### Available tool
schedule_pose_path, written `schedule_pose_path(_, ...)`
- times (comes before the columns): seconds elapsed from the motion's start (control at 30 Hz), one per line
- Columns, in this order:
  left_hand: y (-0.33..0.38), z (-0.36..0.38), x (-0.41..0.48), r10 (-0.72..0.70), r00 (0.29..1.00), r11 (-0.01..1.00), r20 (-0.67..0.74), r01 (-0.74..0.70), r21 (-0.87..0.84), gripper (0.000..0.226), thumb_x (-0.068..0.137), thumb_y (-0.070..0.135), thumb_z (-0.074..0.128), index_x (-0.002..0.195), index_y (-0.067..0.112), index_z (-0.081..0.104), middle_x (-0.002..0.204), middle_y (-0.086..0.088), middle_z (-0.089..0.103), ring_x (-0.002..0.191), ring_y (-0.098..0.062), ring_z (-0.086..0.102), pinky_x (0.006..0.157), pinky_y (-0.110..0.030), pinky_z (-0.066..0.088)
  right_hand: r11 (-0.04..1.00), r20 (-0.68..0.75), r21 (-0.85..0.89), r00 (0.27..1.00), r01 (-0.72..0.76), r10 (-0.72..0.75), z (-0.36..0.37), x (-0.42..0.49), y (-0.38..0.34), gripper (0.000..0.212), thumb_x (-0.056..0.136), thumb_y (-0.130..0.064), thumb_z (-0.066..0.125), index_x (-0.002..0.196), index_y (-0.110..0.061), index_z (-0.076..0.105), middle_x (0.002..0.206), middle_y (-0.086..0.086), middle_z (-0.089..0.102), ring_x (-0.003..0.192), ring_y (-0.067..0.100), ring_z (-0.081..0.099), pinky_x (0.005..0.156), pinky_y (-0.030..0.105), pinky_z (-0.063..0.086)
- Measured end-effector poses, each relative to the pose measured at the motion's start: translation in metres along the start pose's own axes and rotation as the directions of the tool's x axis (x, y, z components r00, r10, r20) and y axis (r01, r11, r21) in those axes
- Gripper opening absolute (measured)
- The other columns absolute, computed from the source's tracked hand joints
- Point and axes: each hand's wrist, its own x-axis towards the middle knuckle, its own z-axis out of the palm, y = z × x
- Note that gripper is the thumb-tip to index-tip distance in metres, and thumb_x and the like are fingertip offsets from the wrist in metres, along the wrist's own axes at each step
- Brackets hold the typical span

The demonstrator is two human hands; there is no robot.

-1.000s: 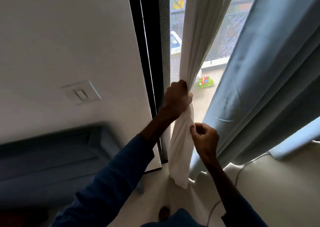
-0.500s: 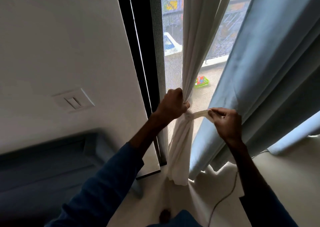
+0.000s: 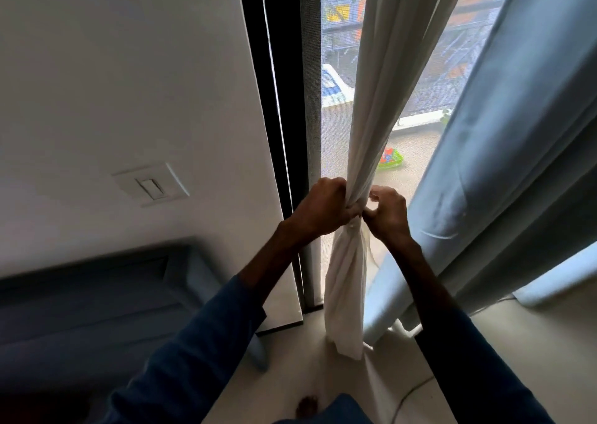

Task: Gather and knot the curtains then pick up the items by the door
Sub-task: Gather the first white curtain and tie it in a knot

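Head view, only view. White sheer curtain (image 3: 371, 133) hanging centre frame, bunched into one narrow rope at mid-height, loose tail dropping below to the pale floor (image 3: 323, 385). Left hand (image 3: 323, 205) fisted tight around the bunched fabric from the left side, fingers fully curled, knuckles toward camera. Right hand (image 3: 386, 212) pressed up against the same bunch from the right, fingers bent and pinching at the cloth, thumb tip touching the left hand's fingers; exactly which fold or strip is pinched too small to tell. Both hands touching each other at the gather point. Dark blue sleeves (image 3: 200, 352) on both forearms, reaching in from bottom of frame.

Blue-grey heavy curtain (image 3: 517, 165) just right of the white one, hanging in thick folds, ungathered, lower edge resting on floor. Black door frame (image 3: 274, 116) and mesh screen (image 3: 311, 133) just left of the white curtain. Wall switch (image 3: 151, 186) on white wall at left. Dark blue sofa (image 3: 80, 310) lower left, blurred. Thin cable (image 3: 407, 397) across floor lower right. Through the glass, green basket (image 3: 392, 158) with coloured things on outside ground. Bare toes (image 3: 308, 406) at bottom edge.
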Motion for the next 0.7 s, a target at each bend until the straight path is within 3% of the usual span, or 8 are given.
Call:
schedule_pose_path(0.1, -0.006, 0.004, -0.001, -0.003, 1.0, 0.999, -0.008, 0.003, -0.046, 0.059, 0.079, 0.061, 0.052, 0.082, 0.005, 0.073, 0.076, -0.012, 0.071, 0.069, -0.031, 0.067, 0.062, -0.044, 0.054, 0.995, 0.021, -0.038, 0.996, -0.09, 0.091, 0.003, 0.002, 0.004, 0.031, 0.083, -0.021, 0.074, 0.063, -0.019, 0.051, 0.064, 0.0, 0.054, 0.063, 0.026, 0.05, 0.059, 0.027, 0.032)
schedule_pose_path(0.17, -0.004, 0.007, -0.002, -0.006, 1.0, 0.997, -0.008, 0.006, -0.071, 0.059, 0.081, 0.063, 0.052, 0.085, 0.008, 0.074, 0.083, -0.009, 0.072, 0.077, -0.029, 0.068, 0.068, -0.044, 0.054, 0.997, 0.087, -0.056, 0.994, -0.055, 0.06, 0.001, 0.002, 0.004, 0.048, 0.086, -0.013, 0.068, 0.051, -0.013, 0.034, 0.049, -0.002, 0.033, 0.057, 0.024, 0.027, 0.046, 0.023, 0.025)
schedule_pose_path(0.2, -0.003, 0.008, -0.003, 0.01, 1.0, 0.998, -0.021, -0.012, -0.068, 0.056, 0.083, 0.06, 0.056, 0.085, 0.007, 0.074, 0.087, -0.01, 0.071, 0.08, -0.029, 0.067, 0.071, -0.043, 0.054, 0.998, 0.125, -0.029, 0.991, -0.048, 0.051, 0.0, 0.002, 0.004, 0.052, 0.086, -0.01, 0.066, 0.05, -0.018, 0.029, 0.047, -0.002, 0.029, 0.053, 0.022, 0.026, 0.043, 0.022, 0.025)
schedule_pose_path(0.3, 0.001, 0.008, -0.002, 0.09, 0.995, 0.994, -0.046, -0.092, -0.064, 0.033, 0.086, 0.035, 0.074, 0.086, 0.002, 0.073, 0.098, -0.015, 0.067, 0.088, -0.03, 0.063, 0.076, -0.039, 0.05, 0.988, 0.211, 0.12, 0.975, -0.101, 0.074, -0.002, 0.002, 0.012, 0.036, 0.086, -0.007, 0.064, 0.052, -0.015, 0.052, 0.05, -0.006, 0.048, 0.056, 0.01, 0.043, 0.052, 0.024, 0.032)
schedule_pose_path(0.4, 0.0, 0.002, 0.0, 0.149, 0.987, 0.984, -0.057, -0.154, -0.088, 0.037, 0.081, 0.035, 0.067, 0.08, -0.002, 0.07, 0.091, -0.018, 0.066, 0.084, -0.033, 0.062, 0.074, -0.038, 0.047, 0.905, 0.344, 0.375, 0.937, -0.202, 0.066, -0.001, 0.0, 0.02, 0.02, 0.09, -0.009, 0.064, 0.072, -0.012, 0.07, 0.064, -0.007, 0.071, 0.064, 0.007, 0.064, 0.062, 0.031, 0.051)
schedule_pose_path(0.5, -0.004, -0.001, 0.003, 0.141, 0.99, 0.986, 0.006, -0.14, -0.095, 0.048, 0.084, 0.044, 0.055, 0.087, -0.002, 0.07, 0.089, -0.019, 0.069, 0.08, -0.031, 0.064, 0.071, -0.04, 0.048, 0.862, 0.477, 0.428, 0.878, -0.271, 0.04, -0.006, -0.005, 0.019, 0.028, 0.103, -0.003, 0.052, 0.083, -0.013, 0.07, 0.069, -0.01, 0.074, 0.067, 0.001, 0.069, 0.064, 0.02, 0.055)
schedule_pose_path(0.6, -0.009, 0.0, 0.004, 0.068, 0.988, 0.997, 0.138, -0.062, -0.049, 0.054, 0.088, 0.045, 0.052, 0.107, -0.002, 0.069, 0.102, -0.021, 0.071, 0.09, -0.036, 0.068, 0.077, -0.045, 0.055, 0.842, 0.533, 0.444, 0.846, -0.306, 0.026, -0.011, -0.009, 0.023, 0.025, 0.104, -0.008, 0.052, 0.09, -0.014, 0.071, 0.077, -0.007, 0.074, 0.072, 0.003, 0.068, 0.069, 0.025, 0.053)
schedule_pose_path(0.7, -0.01, 0.003, 0.002, 0.037, 0.983, 0.999, 0.178, -0.032, -0.03, 0.049, 0.094, 0.045, 0.053, 0.111, 0.001, 0.069, 0.103, -0.02, 0.072, 0.091, -0.036, 0.07, 0.079, -0.046, 0.057, 0.797, 0.548, 0.49, 0.836, -0.352, 0.032, -0.014, -0.012, 0.025, 0.022, 0.104, -0.005, 0.051, 0.094, -0.011, 0.07, 0.077, -0.007, 0.074, 0.071, 0.002, 0.068, 0.065, 0.025, 0.052)
